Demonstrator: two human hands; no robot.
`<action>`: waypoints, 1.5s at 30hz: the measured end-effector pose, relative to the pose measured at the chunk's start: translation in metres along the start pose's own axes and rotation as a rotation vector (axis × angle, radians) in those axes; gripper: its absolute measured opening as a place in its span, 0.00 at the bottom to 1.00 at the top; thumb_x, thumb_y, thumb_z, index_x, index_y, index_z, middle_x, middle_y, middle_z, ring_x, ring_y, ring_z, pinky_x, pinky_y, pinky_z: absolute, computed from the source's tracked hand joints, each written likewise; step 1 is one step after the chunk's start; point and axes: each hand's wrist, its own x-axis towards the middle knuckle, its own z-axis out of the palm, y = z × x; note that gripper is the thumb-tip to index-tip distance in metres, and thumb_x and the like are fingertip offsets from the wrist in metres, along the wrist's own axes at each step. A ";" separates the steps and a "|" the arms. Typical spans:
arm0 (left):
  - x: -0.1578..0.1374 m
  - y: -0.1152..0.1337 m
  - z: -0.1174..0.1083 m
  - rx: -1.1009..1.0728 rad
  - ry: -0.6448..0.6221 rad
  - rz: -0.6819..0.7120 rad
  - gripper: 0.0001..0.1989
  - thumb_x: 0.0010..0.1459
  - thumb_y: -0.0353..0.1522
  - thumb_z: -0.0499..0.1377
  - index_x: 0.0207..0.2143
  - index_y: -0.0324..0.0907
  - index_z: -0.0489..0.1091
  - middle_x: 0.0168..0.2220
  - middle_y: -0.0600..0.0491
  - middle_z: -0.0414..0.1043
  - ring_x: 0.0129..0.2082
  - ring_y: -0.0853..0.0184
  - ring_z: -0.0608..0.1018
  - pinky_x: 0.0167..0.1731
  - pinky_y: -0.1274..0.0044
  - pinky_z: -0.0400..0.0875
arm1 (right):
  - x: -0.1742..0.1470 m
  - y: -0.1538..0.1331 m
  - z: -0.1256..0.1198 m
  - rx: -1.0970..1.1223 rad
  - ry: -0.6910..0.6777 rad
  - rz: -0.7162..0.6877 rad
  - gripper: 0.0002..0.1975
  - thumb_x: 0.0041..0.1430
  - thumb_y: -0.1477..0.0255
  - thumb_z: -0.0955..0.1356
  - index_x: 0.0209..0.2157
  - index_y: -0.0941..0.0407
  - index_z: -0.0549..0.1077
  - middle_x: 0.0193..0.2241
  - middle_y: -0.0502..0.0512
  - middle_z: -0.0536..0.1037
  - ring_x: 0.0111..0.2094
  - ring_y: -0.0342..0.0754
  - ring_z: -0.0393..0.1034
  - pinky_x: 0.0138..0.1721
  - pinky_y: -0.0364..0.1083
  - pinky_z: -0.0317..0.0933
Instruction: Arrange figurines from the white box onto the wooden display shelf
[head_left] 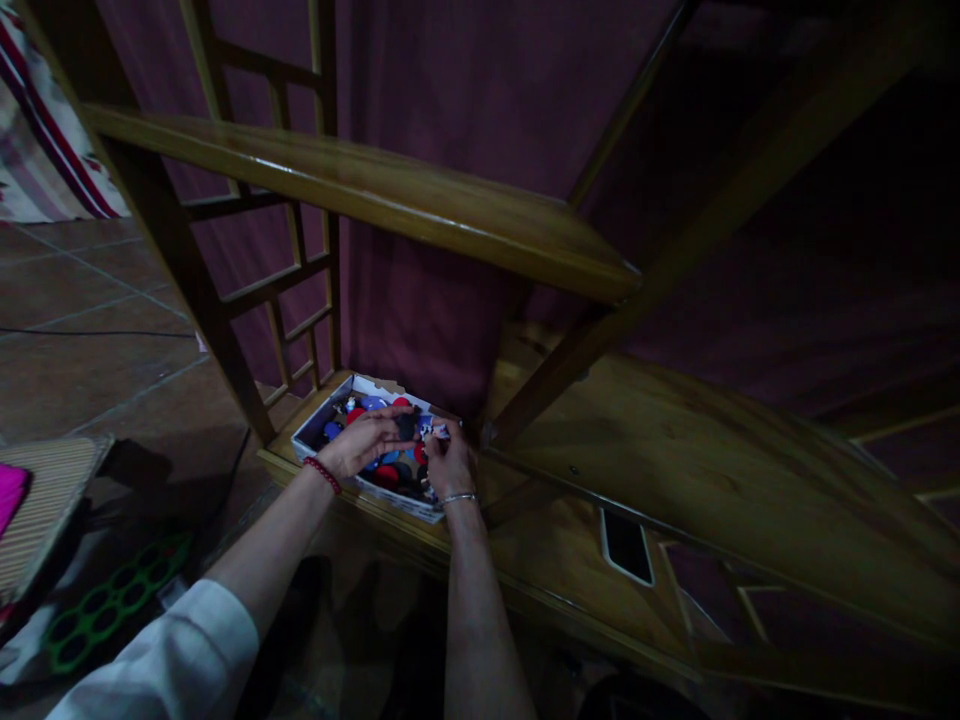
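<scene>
Trinket (437, 430), pale with dark patches, is pinched in the right hand (452, 462) above the open box (367, 384). The left hand (364, 443) reaches in beside it, fingers extended at a dark disc (406, 428); I cannot tell whether they grip it. Red discs (386, 475) and blue discs (332, 430) lie inside. The box stands on a wooden shelf (540, 555); farther right lies a phone (628, 546).

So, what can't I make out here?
All in the head view:
Small black-and-white piece at the right hand: too small to identify.
Box contents beneath the left hand: hidden by that hand.
Pink item: cut off by the left edge.
Striped fabric: cut off there too.
</scene>
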 end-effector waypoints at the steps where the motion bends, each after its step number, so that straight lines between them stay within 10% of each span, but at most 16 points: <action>1: -0.002 0.000 0.001 -0.053 -0.015 0.014 0.22 0.48 0.20 0.48 0.47 0.38 0.62 0.31 0.53 0.70 0.33 0.71 0.74 0.41 0.70 0.69 | -0.001 -0.002 -0.001 0.039 -0.006 -0.001 0.14 0.52 0.69 0.59 0.41 0.54 0.66 0.36 0.51 0.74 0.34 0.44 0.68 0.36 0.41 0.61; 11: -0.086 0.011 0.024 -0.286 -0.047 0.198 0.20 0.44 0.22 0.59 0.42 0.41 0.70 0.33 0.52 0.69 0.37 0.68 0.71 0.46 0.66 0.63 | -0.057 -0.043 -0.022 0.132 -0.001 -0.199 0.12 0.51 0.68 0.60 0.37 0.54 0.68 0.30 0.50 0.74 0.30 0.44 0.68 0.32 0.41 0.61; 30: -0.299 0.070 0.105 -0.368 -0.228 0.474 0.20 0.47 0.25 0.60 0.45 0.40 0.68 0.40 0.49 0.69 0.44 0.63 0.70 0.49 0.66 0.62 | -0.231 -0.170 -0.143 0.169 0.072 -0.453 0.09 0.50 0.68 0.63 0.35 0.54 0.68 0.29 0.49 0.74 0.27 0.43 0.69 0.30 0.42 0.64; 45: -0.345 0.076 0.118 -0.345 -0.204 0.480 0.19 0.46 0.24 0.60 0.43 0.37 0.69 0.42 0.47 0.70 0.41 0.64 0.72 0.46 0.69 0.65 | -0.269 -0.187 -0.165 0.089 0.025 -0.569 0.10 0.49 0.70 0.63 0.35 0.55 0.68 0.28 0.49 0.73 0.26 0.42 0.67 0.29 0.41 0.63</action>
